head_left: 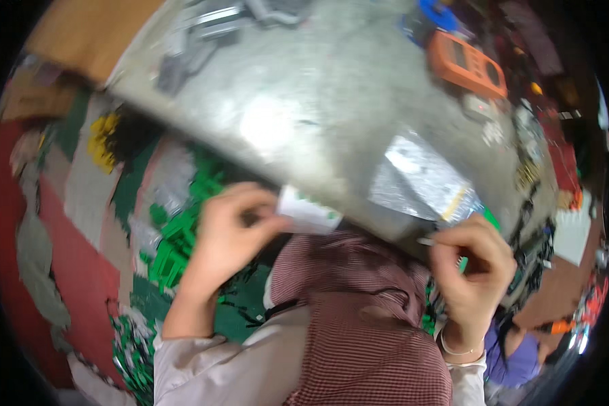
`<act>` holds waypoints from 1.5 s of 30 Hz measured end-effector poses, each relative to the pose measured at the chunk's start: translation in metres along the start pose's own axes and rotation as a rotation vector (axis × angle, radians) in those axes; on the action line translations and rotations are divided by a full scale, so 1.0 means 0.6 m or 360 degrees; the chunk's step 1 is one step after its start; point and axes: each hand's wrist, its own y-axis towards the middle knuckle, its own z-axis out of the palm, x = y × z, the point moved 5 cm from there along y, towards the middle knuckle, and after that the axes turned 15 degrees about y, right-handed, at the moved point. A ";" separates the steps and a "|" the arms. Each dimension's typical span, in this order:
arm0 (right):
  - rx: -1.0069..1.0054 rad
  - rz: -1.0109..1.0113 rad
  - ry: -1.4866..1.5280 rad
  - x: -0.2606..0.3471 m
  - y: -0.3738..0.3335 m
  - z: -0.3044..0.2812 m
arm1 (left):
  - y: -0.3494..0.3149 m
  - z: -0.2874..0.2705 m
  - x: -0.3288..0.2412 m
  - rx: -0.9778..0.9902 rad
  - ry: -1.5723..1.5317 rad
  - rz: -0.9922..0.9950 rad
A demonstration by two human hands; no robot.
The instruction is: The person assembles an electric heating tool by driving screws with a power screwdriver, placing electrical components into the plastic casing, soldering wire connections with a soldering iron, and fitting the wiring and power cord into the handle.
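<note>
My left hand (233, 230) is closed in a pinch at the near edge of the table. Between its thumb and fingers is a small white sheet with green spots (309, 211), blurred by motion. To the right, my right hand (472, 260) is also closed, thumb against fingertips. A small pale bit (425, 241) shows at those fingertips, too small to name. Just beyond the right hand a clear plastic bag (419, 179) lies on the grey table (304, 115). A bit of green shows beside the right knuckles.
An orange device (465, 65) and a blue round spool-like thing (438, 13) stand at the far right of the table. Grey parts (216, 27) lie at the far left. Below the table's left edge are piled green plastic parts (172, 250) and yellow pieces (103, 143).
</note>
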 end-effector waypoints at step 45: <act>0.0789 -0.0496 -0.0536 0.030 -0.084 -0.148 | -0.132 0.079 -0.231 -0.0622 0.1036 0.0591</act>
